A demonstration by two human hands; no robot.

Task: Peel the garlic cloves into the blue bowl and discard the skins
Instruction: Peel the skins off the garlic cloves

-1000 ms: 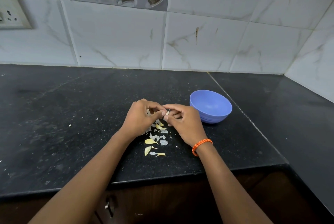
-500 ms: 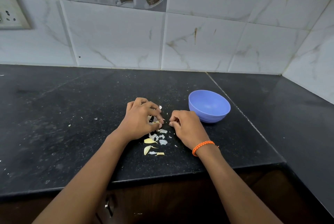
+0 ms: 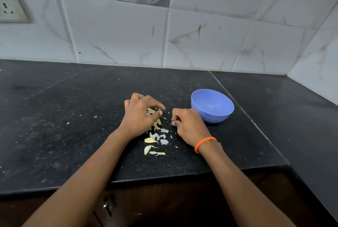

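Note:
My left hand hovers low over the black counter with its fingers curled round pale garlic cloves that show under the palm. My right hand rests on the counter a little to the right, knuckles up and fingers curled under, with nothing visible in it. The blue bowl stands just behind and right of my right hand, almost touching it, and what shows of its inside looks empty. Loose garlic skins and yellowish pieces lie scattered between my wrists.
The counter's front edge runs just below the skins. A tiled wall closes the back and the right corner. A wall socket sits at the upper left. Small white flecks dot the counter left of my hands.
Both hands were joined above the counter, pinching one piece together. They have parted and dropped to the counter, the left over the garlic pile, the right beside the bowl.

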